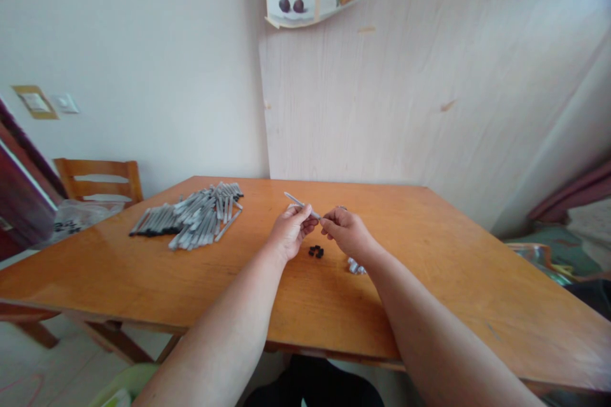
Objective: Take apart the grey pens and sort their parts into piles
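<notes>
One slim, straight grey stick (294, 200) slants, pinched midway by left hand (291, 229), at one end by right hand (349, 229).

Pen (294, 199), slim and grey, partly covered; held aslant above the table (429, 254), between its near and far edges, one end directed toward the far-left corner.

Pale walls (167, 76), wooden table (429, 280), slatted wooden chair (98, 168)
</notes>
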`<state>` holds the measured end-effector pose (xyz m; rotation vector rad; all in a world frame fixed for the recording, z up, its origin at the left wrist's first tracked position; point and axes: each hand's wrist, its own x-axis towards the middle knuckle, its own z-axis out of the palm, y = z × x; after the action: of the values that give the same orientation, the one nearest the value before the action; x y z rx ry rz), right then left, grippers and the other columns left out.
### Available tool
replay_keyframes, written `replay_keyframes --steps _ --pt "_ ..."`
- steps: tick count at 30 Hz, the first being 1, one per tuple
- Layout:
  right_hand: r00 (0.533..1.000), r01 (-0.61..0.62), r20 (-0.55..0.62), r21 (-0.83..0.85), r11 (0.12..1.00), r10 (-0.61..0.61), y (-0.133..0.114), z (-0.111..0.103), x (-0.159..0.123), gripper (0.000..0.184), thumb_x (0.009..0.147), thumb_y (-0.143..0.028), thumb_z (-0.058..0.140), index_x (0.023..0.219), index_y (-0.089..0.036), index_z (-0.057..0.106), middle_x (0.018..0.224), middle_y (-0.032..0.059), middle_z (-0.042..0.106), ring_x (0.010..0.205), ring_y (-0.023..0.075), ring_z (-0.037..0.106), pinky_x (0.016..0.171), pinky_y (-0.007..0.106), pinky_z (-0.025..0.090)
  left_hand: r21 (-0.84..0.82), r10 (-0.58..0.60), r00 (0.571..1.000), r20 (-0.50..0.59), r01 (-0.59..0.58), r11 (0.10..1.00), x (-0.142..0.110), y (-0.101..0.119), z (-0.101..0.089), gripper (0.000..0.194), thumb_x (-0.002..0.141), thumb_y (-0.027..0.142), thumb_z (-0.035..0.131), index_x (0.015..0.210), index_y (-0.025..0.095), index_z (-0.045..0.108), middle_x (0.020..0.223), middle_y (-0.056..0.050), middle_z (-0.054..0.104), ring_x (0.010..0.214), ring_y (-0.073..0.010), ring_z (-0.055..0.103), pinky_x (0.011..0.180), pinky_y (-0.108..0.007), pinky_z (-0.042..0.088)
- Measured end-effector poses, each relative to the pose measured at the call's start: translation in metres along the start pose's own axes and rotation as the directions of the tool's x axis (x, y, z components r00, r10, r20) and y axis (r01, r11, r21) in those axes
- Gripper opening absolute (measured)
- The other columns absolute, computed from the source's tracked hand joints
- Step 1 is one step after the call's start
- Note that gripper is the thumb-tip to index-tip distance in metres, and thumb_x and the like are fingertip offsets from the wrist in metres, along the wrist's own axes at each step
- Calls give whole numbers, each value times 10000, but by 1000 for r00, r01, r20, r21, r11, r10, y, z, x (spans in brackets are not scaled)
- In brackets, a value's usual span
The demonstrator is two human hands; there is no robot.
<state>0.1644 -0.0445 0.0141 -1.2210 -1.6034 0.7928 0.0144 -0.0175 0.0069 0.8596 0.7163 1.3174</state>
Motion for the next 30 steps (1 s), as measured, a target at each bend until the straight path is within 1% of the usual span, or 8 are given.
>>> replay_keyframes --steps 5,7,13,15,18,20,25,30 --pt "992 -100 78 28 995 97 -1 0 0 270 919 -377 470 766 -176 567 648 30 663 494 89 535 468 204 377 -7 6 1000 -1 -6 1000 0 0 0 277 713 302 804 839 148 611 741 -32 683 646 -104 645 586 -194 463" --pt "990 -98 107 16 995 96 1 0 0 276 922 -364 460 747 -179 565 653 32 667 497 90 538 475 205 382 0 10 1000 -6 -10 1000 0 0 0 282 710 306 806 835 148 609 733 -33 681 637 -104 642 580 -195 460" --pt "1000 18 2 8 1000 -18 5 0 1 123 814 -293 618 808 -184 561 651 -4 636 560 96 545 538 210 409 28 16 1000 -14 -15 999 -1 0 1 290 704 326 808 788 149 594 707 -28 671 618 -98 634 567 -193 453" --pt "1000 -13 6 39 999 13 2 0 0 154 838 -326 596 809 -179 558 656 4 638 544 94 540 519 210 399 30 16 1000 -12 -16 999 0 0 0 294 703 332 809 795 150 597 718 -31 676 623 -98 636 571 -193 454" --pt "992 -101 86 53 994 96 -1 -1 -1 271 921 -371 460 763 -174 557 663 35 657 500 90 533 478 212 378 33 14 1000 -6 -14 999 0 0 -1 305 698 343 813 813 151 606 740 -39 687 638 -103 642 580 -196 457" --pt "990 -97 105 26 995 93 0 -1 -1 274 923 -354 455 747 -173 558 666 40 661 500 90 535 479 212 381 43 14 1000 -8 -13 999 0 -1 -1 312 693 353 815 806 151 606 734 -40 686 639 -105 642 580 -198 456" --pt "1000 5 25 46 999 -6 3 -1 0 126 824 -286 619 827 -178 554 676 -2 632 551 88 552 534 204 421 47 11 1000 -9 -11 999 0 -1 -1 318 685 361 819 774 153 595 708 -28 674 626 -100 633 575 -197 449" --pt "992 -105 77 57 993 101 -1 -2 -1 258 907 -359 491 743 -170 553 650 29 644 482 82 519 464 204 374 47 13 1000 -17 -12 999 1 -1 -1 307 692 352 813 780 154 596 713 -31 677 627 -102 634 577 -199 448"
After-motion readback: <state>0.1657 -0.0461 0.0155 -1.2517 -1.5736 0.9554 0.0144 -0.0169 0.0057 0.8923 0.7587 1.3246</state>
